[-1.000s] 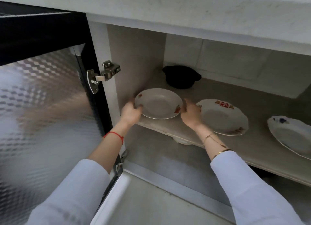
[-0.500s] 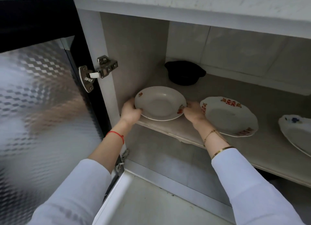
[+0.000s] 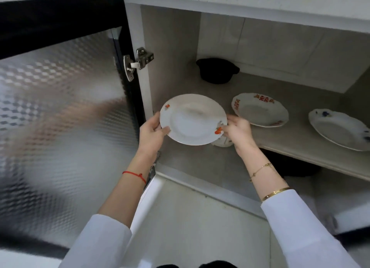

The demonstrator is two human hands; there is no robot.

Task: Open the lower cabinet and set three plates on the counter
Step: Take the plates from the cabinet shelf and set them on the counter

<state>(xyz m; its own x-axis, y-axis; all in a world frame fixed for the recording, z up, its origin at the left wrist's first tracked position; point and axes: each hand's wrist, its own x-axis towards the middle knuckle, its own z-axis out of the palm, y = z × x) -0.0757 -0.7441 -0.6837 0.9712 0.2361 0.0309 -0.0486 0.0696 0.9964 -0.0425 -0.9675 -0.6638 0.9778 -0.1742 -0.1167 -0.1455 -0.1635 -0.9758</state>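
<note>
- Centre of frame: a round white ceramic plate with small orange motifs on its rim [image 3: 193,118], held clear of the pale shelf [image 3: 296,145], in front of its edge.
- Left hand [image 3: 150,134] grips the plate's left rim, thumb on top; right hand [image 3: 238,130] pinches the right rim.
- Right of centre, on the shelf: a scalloped white plate with red decoration [image 3: 260,110]; far right, a white plate with blue flowers [image 3: 340,130].
- Upper centre: a black lidded pot [image 3: 217,71] at the shelf's back.
- Left: the open cabinet door with patterned metallic panel [image 3: 60,117].

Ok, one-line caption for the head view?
Both hands lift a plate from the open cabinet's shelf; two plates remain.
</note>
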